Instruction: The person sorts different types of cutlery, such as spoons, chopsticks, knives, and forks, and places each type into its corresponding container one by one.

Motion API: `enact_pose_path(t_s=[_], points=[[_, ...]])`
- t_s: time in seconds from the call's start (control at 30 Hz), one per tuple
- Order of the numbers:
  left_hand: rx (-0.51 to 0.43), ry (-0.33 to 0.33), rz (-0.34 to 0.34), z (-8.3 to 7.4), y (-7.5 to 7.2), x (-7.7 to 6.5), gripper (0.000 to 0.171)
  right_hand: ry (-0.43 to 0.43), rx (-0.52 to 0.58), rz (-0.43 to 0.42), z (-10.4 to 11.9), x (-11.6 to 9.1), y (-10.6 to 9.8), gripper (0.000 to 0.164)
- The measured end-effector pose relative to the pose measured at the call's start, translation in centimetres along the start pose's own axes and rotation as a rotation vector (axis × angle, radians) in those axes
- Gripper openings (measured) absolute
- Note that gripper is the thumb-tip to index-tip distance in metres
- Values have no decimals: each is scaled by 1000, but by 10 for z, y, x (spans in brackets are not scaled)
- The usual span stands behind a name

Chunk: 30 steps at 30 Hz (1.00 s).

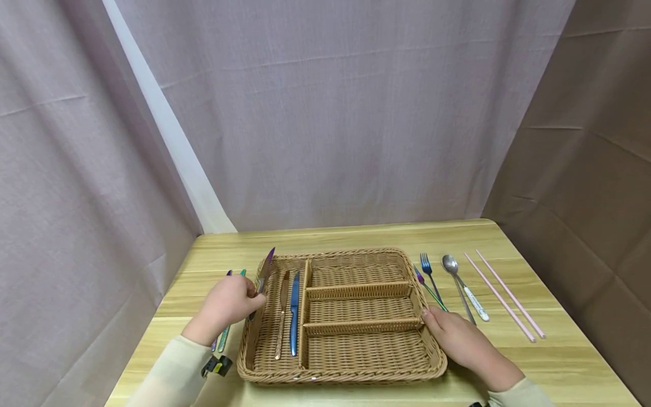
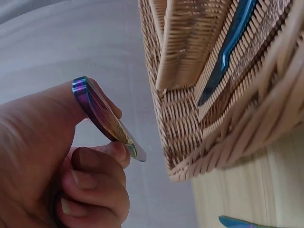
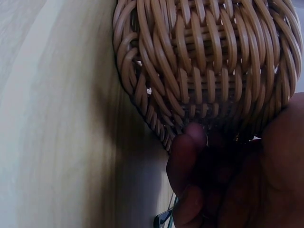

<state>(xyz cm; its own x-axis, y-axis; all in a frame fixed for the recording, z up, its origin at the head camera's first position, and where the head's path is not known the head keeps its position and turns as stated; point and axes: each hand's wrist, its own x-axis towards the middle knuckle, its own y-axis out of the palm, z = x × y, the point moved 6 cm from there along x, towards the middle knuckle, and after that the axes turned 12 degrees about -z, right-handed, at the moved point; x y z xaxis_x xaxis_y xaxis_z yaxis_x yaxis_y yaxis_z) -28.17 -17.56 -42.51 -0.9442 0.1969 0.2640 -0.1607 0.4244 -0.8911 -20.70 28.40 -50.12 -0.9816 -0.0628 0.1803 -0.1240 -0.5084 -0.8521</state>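
Note:
My left hand (image 1: 231, 299) pinches an iridescent purple knife (image 1: 267, 265) between thumb and fingers, over the left rim of the wicker basket (image 1: 356, 377). In the left wrist view, that knife's handle (image 2: 97, 111) shows rainbow colours. Inside the basket's long left compartment lie a copper-coloured knife (image 1: 281, 316) and a blue knife (image 1: 294, 314), side by side. My right hand (image 1: 458, 336) grips the basket's right side, thumb at the rim; in the right wrist view its curled fingers (image 3: 183, 154) lie against the outer weave, partly in shadow.
Left of the basket, a green-handled utensil (image 1: 224, 338) and a purple one lie partly behind my left hand. To the right are a rainbow utensil (image 1: 429, 289), a blue fork (image 1: 426, 265), two spoons (image 1: 450, 263) and pink chopsticks (image 1: 500, 297). Curtains (image 1: 356, 124) hang around the wooden table (image 1: 173, 333).

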Motion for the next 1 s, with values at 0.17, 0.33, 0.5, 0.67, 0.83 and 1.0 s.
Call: enact_pose_path(t_s=[0.17,0.33,0.5,0.67,0.83,1.0], points=[[0,24,-3,-10,3,-4,50,3,4,1,0,0,0,35],[-19,35,7,-18,6,-8,50,3,10,3,0,0,0,37],[-14,59,26,-25,9,-11,52,-5,14,1,0,0,0,38],[4,69,40,-27,13,-12,53,-7,12,2,0,0,0,37],[6,64,78,-28,19,-12,56,0,14,4,0,0,0,37],[15,40,112,-25,26,-11,59,4,17,3,0,0,0,37]])
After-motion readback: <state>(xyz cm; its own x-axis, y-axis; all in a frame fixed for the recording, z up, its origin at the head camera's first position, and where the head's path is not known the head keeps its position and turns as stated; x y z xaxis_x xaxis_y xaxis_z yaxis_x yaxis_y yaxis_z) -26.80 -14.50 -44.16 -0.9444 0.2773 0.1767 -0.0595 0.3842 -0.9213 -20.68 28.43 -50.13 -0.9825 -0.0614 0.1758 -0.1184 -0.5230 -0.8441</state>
